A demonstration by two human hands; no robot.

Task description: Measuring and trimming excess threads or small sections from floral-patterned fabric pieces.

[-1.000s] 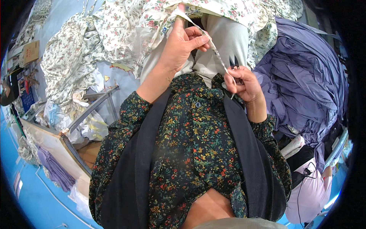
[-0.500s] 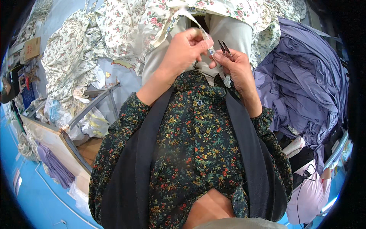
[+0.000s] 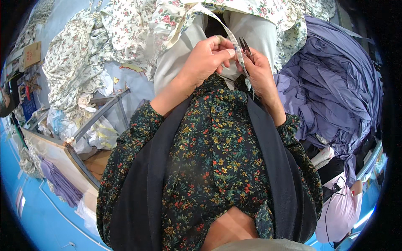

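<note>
My left hand (image 3: 210,57) has its thumb and fingers pinched at the edge of a narrow pale strip of floral fabric (image 3: 229,34). The strip runs down from the white floral cloth (image 3: 169,19) over my lap, passes between my hands and hangs loose below them. Inside my right hand (image 3: 260,71) is a pair of thread snips (image 3: 246,47), dark blades pointing up and away from me. The thumb of that hand lies against the strip. Its other fingers and the snips' handles are mostly hidden.
Heaps of white floral cloth (image 3: 73,62) spread at the far left. A large pile of purple-grey fabric (image 3: 335,79) lies at my right. A metal-framed bin (image 3: 102,113) with scraps stands at my left, and a cardboard box (image 3: 32,54) is beyond it.
The strip has slid or been drawn through my hands and now hangs in a smoother curve. My left hand has moved slightly right and down; the snips stay in my right hand.
</note>
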